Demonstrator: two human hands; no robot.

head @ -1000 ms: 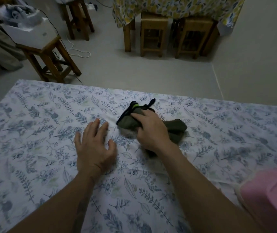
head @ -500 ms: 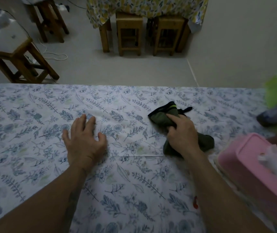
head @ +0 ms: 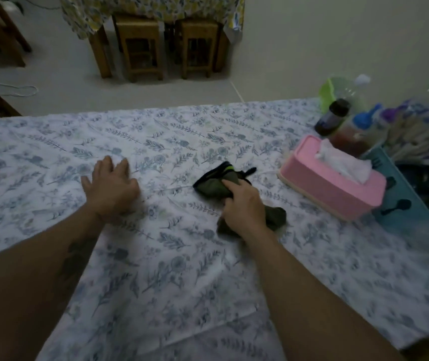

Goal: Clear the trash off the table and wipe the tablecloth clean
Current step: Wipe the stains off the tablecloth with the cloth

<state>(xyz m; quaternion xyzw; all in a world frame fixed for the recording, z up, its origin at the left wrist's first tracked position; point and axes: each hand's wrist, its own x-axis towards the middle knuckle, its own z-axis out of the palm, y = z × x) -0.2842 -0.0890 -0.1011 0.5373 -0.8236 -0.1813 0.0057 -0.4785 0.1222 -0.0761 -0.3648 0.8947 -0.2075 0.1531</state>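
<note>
Since one second ago the right hand (head: 244,207) and the wiping cloth (head: 212,186) have drawn away from the left hand (head: 111,188), which they then almost touched; the two hands now lie well apart. Over the same interval the view has swung rightward, bringing a pink tissue box (head: 333,190), a teal basket (head: 400,201) and a group of bottles (head: 338,121) into the right of the frame.

The cloth, dark olive with black trim and a green stripe, lies on the floral tablecloth (head: 182,269) just right of centre frame. Its long axis runs diagonally from upper left to lower right. The trimmed, striped end points to the upper left, and a bunched end shows lower right of the hand. A short black strap projects toward the upper right.

The right hand rests on the middle of the cloth and grips it: the forefinger lies along the fabric and the other fingers curl onto it. The left hand is pressed palm down on the tablecloth at left of centre, fingers straight and slightly spread; motion blur softens their outline.

The tissue box stands near the cloth, apart from it. Two wooden stools (head: 140,45) stand at the top of the frame.
</note>
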